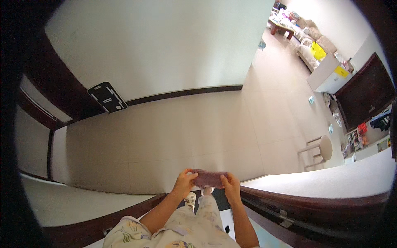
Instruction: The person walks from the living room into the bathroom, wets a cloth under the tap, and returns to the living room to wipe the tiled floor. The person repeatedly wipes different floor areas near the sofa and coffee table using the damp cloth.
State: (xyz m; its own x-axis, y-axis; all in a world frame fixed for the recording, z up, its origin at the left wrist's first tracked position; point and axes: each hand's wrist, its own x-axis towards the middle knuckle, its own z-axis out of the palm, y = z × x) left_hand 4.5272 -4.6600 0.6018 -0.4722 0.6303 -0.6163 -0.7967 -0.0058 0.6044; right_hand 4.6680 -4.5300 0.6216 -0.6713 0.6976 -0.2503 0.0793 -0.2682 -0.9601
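Note:
Both hands hold a folded purplish-brown cloth [209,179] stretched flat between them, in front of my body and above the doorway floor. My left hand [186,182] pinches its left end, thumb on top. Its right end is gripped by my right hand [230,183] in the same way. Below the cloth are my legs in pale patterned trousers and a light-coloured clog [190,200] on one foot. The other foot is partly hidden under the cloth.
A dark board with a pale edge [108,97] leans against the wall at left. A beige round stool [325,148] stands at right, near an open dark wooden door [297,198]. Farther off are a white cabinet [328,74], a cluttered sofa [325,45] and a low wooden table [282,27].

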